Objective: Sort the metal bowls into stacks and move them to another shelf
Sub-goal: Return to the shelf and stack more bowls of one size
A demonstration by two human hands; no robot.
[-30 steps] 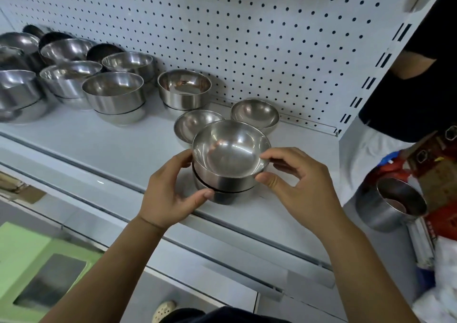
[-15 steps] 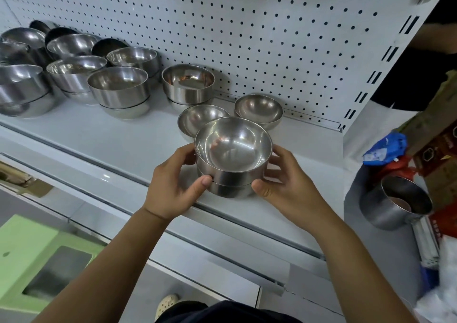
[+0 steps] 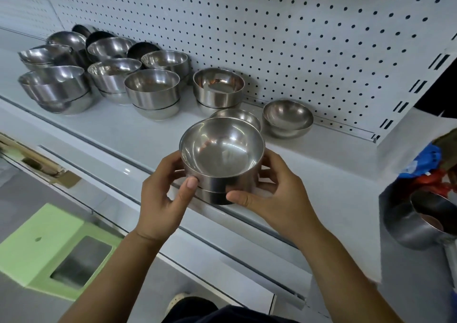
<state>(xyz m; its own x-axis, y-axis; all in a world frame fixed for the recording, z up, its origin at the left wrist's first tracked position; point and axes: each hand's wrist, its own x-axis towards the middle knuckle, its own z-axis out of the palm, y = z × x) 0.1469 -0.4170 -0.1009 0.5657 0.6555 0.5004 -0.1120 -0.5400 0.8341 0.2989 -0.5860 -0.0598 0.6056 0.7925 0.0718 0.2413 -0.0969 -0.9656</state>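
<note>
I see the shiny stack of two bowls at the shelf front edge. My left hand and right hand have their fingers curled around its sides. Single bowls stand nearer the shelf's back, and other stacks stand toward its left end.

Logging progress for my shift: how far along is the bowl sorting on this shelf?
Done: several two-bowl stacks stand on the shelf, at left. In hand: left hand and right hand grip the held stack at the front edge. Left: two bowls behind it look single, and every stack here awaits moving.
</note>
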